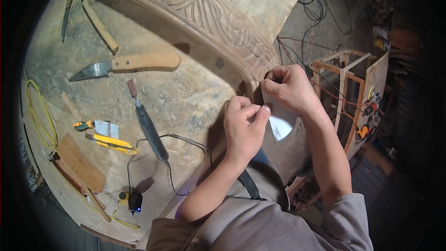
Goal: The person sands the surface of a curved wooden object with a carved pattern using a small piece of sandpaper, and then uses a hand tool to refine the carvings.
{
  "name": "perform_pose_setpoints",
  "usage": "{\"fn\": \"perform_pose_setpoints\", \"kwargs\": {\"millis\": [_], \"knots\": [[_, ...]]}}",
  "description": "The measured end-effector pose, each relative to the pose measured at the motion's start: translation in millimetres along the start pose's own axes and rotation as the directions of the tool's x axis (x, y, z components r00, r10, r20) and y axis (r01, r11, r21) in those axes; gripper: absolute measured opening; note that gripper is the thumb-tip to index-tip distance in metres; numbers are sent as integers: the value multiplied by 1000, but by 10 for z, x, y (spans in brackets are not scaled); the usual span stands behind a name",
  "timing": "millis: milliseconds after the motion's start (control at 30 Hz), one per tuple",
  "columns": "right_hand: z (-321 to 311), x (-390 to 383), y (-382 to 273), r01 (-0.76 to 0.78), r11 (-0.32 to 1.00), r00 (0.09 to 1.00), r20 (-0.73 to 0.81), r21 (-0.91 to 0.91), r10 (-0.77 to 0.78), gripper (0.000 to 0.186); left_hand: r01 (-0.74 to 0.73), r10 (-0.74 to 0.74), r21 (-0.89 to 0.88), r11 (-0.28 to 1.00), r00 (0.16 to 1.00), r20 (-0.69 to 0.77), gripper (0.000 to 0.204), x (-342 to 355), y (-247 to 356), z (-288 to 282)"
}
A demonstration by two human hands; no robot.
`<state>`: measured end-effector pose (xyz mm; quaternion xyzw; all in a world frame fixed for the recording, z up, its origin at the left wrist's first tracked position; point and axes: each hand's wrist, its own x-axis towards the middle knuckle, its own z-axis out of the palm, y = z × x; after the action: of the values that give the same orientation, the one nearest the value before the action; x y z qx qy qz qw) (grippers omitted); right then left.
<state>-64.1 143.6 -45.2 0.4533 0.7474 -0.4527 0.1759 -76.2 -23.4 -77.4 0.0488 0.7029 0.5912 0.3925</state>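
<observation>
A long curved wooden board (209,23) with carved scrolls lies across the table, its near end beside my hands. My right hand (290,90) is closed, thumb and fingers pinching the upper part of a thin pale sheet (282,125) right at the board's end. The sheet hangs down, grey above and bright white at its curved lower edge; it may be sandpaper, but its grit does not show. My left hand (244,128) is closed too, with curled fingers by the board's edge and the thumb tip on the sheet's left edge.
On the table lie a broad knife (146,62) with a wooden handle, a black rotary tool (152,132) with its cord, a yellow utility knife (111,143), a wooden-handled chisel (100,24) and a small black box (135,202). A wooden frame (346,81) stands at right.
</observation>
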Motion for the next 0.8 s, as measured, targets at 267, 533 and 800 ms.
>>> {"fn": "perform_pose_setpoints", "kwargs": {"millis": [267,533,800], "knots": [[18,5,55,12,1000,1000,3,-12,-12,24,9,-9,6,1000,1000,10,20,-3,19,-8],[30,-2,27,42,996,999,4,-77,-42,24,-28,29,39,999,999,-37,22,10,-25,8],[23,-16,2,55,996,997,-43,-69,-58,22,-53,53,71,996,999,4,21,56,-54,10]]}}
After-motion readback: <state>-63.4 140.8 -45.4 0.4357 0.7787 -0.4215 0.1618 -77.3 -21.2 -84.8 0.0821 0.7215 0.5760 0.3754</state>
